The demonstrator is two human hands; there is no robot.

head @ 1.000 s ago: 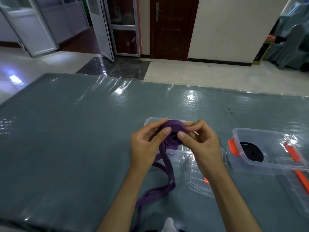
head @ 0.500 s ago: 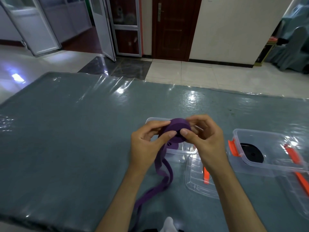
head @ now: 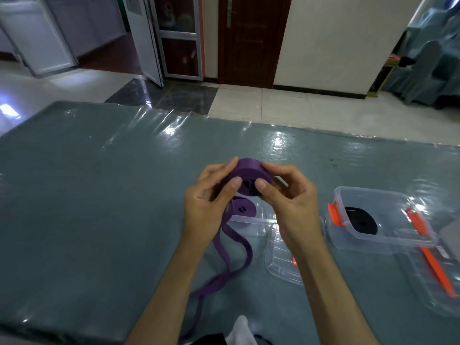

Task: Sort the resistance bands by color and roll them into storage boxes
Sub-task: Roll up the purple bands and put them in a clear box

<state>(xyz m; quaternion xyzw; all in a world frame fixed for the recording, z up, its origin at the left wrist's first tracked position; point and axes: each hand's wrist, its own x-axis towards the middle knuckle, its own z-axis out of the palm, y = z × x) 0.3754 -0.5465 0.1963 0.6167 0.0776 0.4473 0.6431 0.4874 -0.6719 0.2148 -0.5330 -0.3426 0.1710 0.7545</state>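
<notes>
I hold a partly rolled purple resistance band point(head: 249, 174) above the table with both hands. My left hand point(head: 209, 202) grips the roll's left side, and my right hand point(head: 288, 197) pinches its right side. The band's loose tail point(head: 231, 247) hangs down and trails across the table towards me. Below the roll stands a clear storage box point(head: 249, 220) with another rolled purple band point(head: 242, 210) inside. To the right, a second clear box point(head: 388, 241) with orange clips holds a rolled black band point(head: 362, 219).
A clear lid point(head: 278, 265) lies under my right forearm. Another clear lid with an orange clip point(head: 438, 270) lies at the right edge. The table point(head: 99, 207) has a grey-green cover under glossy plastic. Tiled floor and doors lie beyond the far edge.
Both hands have lifted the purple roll a little and turned it. The roll is thicker and the loose tail on the table has shortened and shifted.
</notes>
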